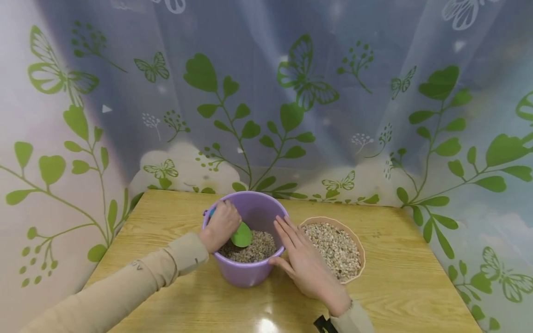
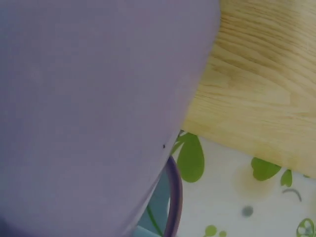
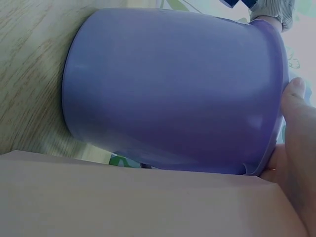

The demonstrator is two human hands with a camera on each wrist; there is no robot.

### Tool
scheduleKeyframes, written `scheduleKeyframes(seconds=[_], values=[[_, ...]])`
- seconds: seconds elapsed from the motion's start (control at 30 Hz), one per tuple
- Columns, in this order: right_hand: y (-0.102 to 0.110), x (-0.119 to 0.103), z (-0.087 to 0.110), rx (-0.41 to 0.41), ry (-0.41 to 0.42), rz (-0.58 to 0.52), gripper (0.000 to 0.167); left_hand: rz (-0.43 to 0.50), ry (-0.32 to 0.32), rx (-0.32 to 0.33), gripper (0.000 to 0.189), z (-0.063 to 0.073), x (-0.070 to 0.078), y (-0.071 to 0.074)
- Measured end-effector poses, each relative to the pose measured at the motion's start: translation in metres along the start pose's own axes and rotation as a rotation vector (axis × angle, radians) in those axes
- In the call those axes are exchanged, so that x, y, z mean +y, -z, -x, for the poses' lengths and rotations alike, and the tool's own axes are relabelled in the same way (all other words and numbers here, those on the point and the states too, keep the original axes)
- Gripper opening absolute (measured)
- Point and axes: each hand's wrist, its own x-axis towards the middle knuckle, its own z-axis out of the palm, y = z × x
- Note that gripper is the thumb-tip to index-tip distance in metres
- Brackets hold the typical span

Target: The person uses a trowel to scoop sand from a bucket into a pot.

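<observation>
A purple bucket stands on the table, with small grey-brown gravel in its bottom. Inside it my left hand grips a toy shovel by its blue handle, knuckles up. The shovel's green blade tilts down against the gravel. My right hand rests on the bucket's right rim with straight fingers, the thumb apart from them. In the right wrist view, that thumb lies at the rim beside the purple wall. The left wrist view shows mostly bucket wall; the left hand is hidden there.
Right of the bucket, partly behind my right hand, sits an orange scalloped bowl full of pale gravel. Both stand on a wooden table. A curtain with green leaves and butterflies hangs along the back and sides.
</observation>
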Motion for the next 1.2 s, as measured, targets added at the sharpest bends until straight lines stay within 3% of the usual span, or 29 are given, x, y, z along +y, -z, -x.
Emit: scheduleKeyframes(seconds=[0.33, 0.57, 0.7, 0.83, 0.97, 1.1, 1.2], values=[[-0.001, -0.001, 0.0, 0.03, 0.002, -0.002, 0.08, 0.013, -0.072, 0.191, 0.019, -0.004, 0.001, -0.007], [-0.002, 0.0, 0.0, 0.03, 0.003, -0.002, 0.08, -0.025, -0.176, 0.303, 0.02, -0.008, 0.006, -0.008], [-0.002, 0.0, 0.001, 0.043, 0.012, 0.004, 0.08, -0.007, -0.193, 0.296, 0.031, -0.009, 0.007, -0.01], [-0.002, -0.001, 0.001, 0.041, 0.009, 0.011, 0.079, 0.14, -0.178, 0.271, 0.043, -0.009, 0.005, -0.011], [-0.002, -0.001, 0.0, 0.036, 0.007, 0.011, 0.08, 0.292, -0.146, 0.202, 0.047, -0.008, 0.0, -0.009], [-0.002, -0.001, 0.0, 0.034, -0.001, 0.002, 0.08, 0.365, -0.123, 0.123, 0.049, -0.005, -0.006, -0.002], [-0.001, 0.0, 0.001, 0.026, -0.014, -0.003, 0.08, 0.408, -0.096, 0.11, 0.051, -0.003, -0.01, 0.003]])
